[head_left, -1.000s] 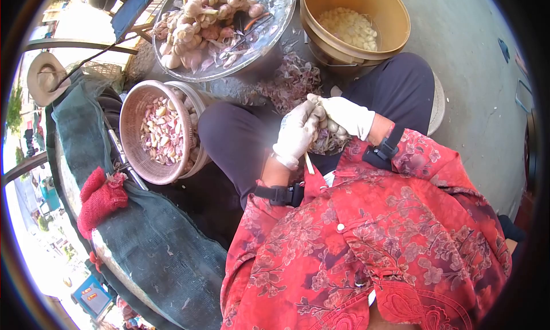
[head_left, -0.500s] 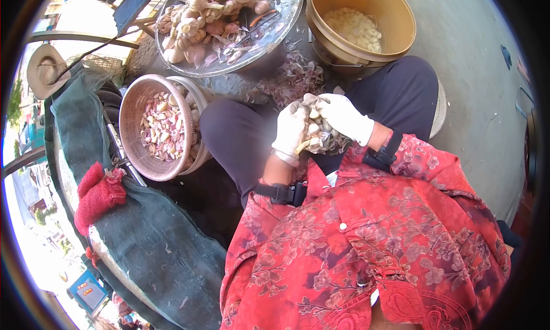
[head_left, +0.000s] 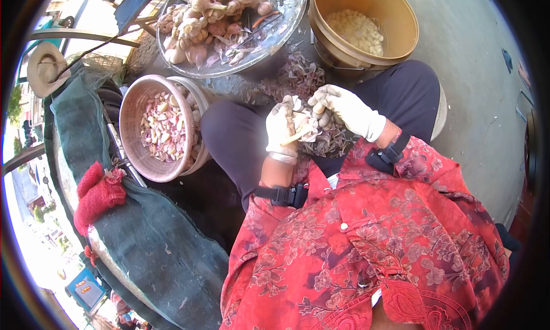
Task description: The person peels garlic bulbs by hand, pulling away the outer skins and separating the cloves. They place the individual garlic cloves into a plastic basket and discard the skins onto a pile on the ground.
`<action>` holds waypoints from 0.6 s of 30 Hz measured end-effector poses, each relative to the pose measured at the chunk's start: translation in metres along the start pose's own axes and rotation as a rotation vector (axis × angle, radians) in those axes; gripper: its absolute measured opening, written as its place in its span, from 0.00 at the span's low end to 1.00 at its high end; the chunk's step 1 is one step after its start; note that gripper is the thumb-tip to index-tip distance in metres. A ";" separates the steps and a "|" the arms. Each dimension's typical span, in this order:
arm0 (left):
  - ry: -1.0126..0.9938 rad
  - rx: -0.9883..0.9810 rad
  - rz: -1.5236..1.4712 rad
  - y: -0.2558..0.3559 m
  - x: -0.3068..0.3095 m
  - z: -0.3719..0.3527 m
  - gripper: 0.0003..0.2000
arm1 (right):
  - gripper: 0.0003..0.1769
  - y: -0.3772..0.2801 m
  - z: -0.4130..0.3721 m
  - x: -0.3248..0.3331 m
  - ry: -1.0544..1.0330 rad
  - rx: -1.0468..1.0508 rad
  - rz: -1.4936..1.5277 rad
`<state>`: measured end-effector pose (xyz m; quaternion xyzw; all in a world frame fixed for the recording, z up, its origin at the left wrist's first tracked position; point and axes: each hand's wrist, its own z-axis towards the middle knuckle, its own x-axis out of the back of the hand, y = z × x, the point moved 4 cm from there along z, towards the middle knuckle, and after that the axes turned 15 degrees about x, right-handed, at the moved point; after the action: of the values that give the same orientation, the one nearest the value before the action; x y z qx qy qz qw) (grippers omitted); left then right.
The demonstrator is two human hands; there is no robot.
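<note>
Both of my hands wear white gloves with soiled fingertips and are just above my lap. My left hand (head_left: pixel 280 128) is closed around a garlic bulb (head_left: pixel 305 129), whose pale papery skin is torn open and whose dry stalk points down toward my wrist. A small gap to the right, my right hand (head_left: pixel 346 110) has its fingers curled inward; whatever lies in them is hidden. Loose garlic skins (head_left: pixel 329 144) are heaped below, between my legs.
A wide metal basin (head_left: pixel 246 63) holds garlic bulbs and an orange-handled tool (head_left: pixel 266 20). The pink basket (head_left: pixel 129 121) contains separated cloves. Pale peeled cloves sit in the tan bucket (head_left: pixel 401 20). More skins (head_left: pixel 298 75) litter the floor. Netting (head_left: pixel 154 238) covers a barrier at left.
My hands have drawn apart, with the torn bulb and its stalk staying in my left hand. My right hand has shifted slightly right, its fingers curled.
</note>
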<state>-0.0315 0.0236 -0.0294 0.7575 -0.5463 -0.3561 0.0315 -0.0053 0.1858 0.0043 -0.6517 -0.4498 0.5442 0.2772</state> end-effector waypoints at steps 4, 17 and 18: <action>0.075 -0.040 0.069 0.004 -0.001 -0.001 0.12 | 0.12 -0.007 0.002 0.004 0.021 -0.049 0.127; -0.135 0.018 -0.066 0.012 -0.014 -0.007 0.11 | 0.20 -0.107 0.048 0.073 0.217 0.142 0.753; -0.098 -0.012 -0.052 0.010 -0.010 -0.002 0.11 | 0.22 -0.100 0.047 0.078 0.332 0.104 0.625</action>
<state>-0.0398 0.0268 -0.0183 0.7528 -0.5253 -0.3967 0.0001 -0.0792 0.2937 0.0416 -0.8223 -0.1490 0.5118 0.1994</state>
